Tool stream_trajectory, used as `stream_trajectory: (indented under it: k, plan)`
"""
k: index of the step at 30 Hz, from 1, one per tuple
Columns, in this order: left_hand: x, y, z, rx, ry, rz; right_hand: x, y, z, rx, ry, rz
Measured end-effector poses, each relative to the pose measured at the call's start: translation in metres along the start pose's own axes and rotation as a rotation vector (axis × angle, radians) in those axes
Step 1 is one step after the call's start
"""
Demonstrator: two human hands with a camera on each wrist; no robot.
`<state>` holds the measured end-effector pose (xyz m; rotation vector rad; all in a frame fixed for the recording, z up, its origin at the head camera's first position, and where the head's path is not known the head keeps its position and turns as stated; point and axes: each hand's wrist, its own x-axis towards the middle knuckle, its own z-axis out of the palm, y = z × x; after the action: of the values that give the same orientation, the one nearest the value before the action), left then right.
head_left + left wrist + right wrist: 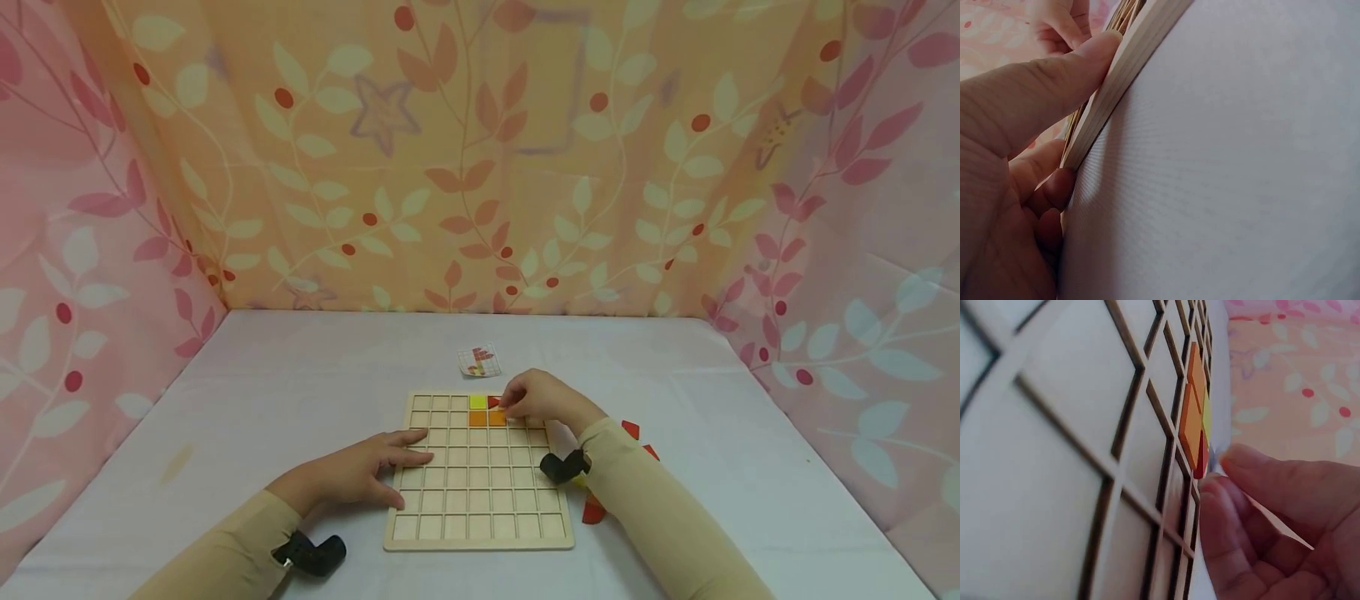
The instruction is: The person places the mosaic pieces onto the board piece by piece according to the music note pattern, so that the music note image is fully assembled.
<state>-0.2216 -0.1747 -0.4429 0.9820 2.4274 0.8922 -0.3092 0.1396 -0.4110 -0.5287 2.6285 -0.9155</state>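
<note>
A wooden grid board (480, 547) lies on the table. My left hand (360, 469) rests at its left edge, fingers spread over the rim, thumb (1094, 53) touching the side. Near the board's far edge, my right hand (546, 397) has its thumb and fingers pinched round a small thin piece (1213, 460), mostly hidden. Beside those fingertips, a red triangular tile (492, 402) sits in a cell. To its left is a yellow square tile (478, 402); two orange square tiles (1191, 425) fill the cells on the near side.
A small printed pattern card (480, 360) lies beyond the board. Loose red tiles (593, 510) and others lie to the right, partly hidden under the right forearm. Patterned cloth walls (480, 167) enclose the back and sides of the white table (300, 367).
</note>
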Motion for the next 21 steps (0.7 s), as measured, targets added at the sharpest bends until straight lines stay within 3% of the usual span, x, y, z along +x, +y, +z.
stream_trajectory:
  k: [11,21]
  plan:
    - [0.001,-0.001,0.0,-0.013,0.005,-0.006,-0.037,0.021,-0.03,0.072,0.056,0.009]
    - [0.002,-0.004,0.002,-0.021,0.006,-0.012,-0.067,0.044,-0.041,0.048,0.055,0.089]
